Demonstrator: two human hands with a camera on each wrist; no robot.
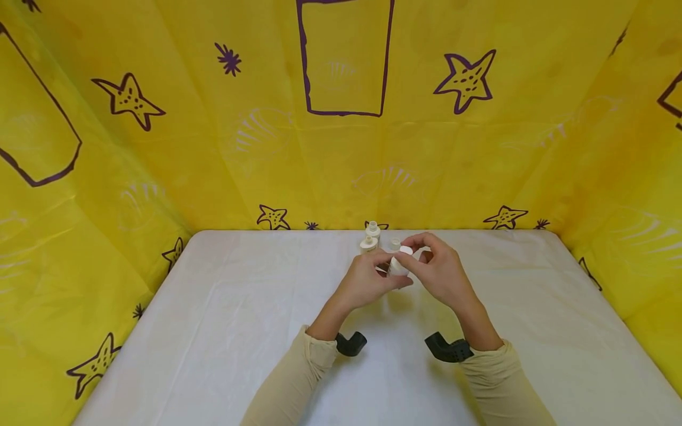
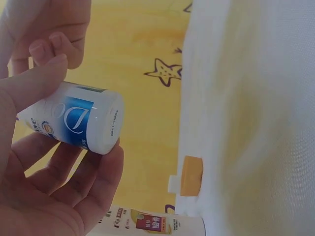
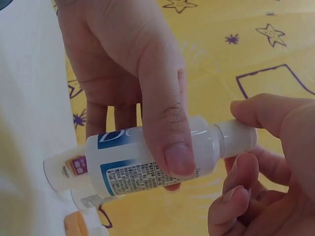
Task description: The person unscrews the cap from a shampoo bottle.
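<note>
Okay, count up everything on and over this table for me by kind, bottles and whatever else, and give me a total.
Blue-labelled white bottle, gripped by the left hand, cap pinched by the right hand: 1
Other small bottles on the table: 3
Black wrist cameras: 2
Total: 6

Table [image 1: 213,331]: flat top under a creased white cloth, rear corners rounded. Backdrop [image 1: 176,177]: glossy yellow sheeting enclosing the table on three sides, printed with purple starfish [image 1: 467,78], small purple bursts, faint white shells and purple outlined rectangles. Lighting: even, soft, shadows faint.
</note>
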